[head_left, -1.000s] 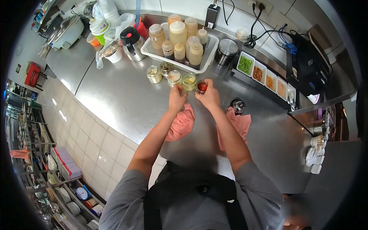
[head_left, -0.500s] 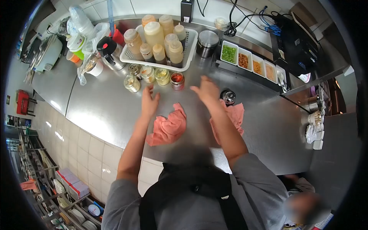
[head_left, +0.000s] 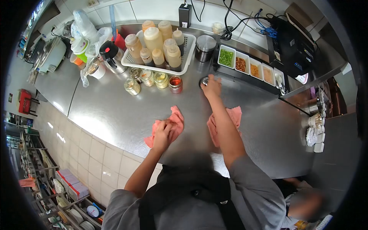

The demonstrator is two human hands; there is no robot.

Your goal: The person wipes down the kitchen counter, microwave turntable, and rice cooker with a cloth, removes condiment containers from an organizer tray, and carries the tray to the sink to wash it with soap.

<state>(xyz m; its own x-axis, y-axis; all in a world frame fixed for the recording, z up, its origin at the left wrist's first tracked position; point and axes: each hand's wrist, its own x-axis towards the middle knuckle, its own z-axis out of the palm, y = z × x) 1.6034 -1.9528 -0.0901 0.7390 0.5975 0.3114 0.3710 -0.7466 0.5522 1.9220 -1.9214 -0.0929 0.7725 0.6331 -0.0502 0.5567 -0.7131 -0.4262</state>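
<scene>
My left hand (head_left: 161,134) lies on a crumpled pink cloth (head_left: 176,122), its fingers curled into the fabric. Farther forward, my right hand (head_left: 212,87) grips a small dark round jar with a shiny metal lid (head_left: 204,81), which is partly hidden by the fingers. A second pink cloth (head_left: 234,117) lies under my right forearm. Left of the right hand stands a glass jar with red contents (head_left: 176,85). Beside it is a jar with pale yellow contents (head_left: 161,80), and several similar jars continue to the left.
Behind the jars, a white basket (head_left: 186,69) holds several squeeze bottles. A steel canister (head_left: 205,49) stands right of it, then a black holder (head_left: 241,80) with toppings in white tubs. A thermal jug (head_left: 112,57) is at left. Another person (head_left: 306,205) is at lower right.
My left hand has come back toward me from the jars onto the cloth. My right hand has taken hold of the dark lidded jar, now farther left and forward.
</scene>
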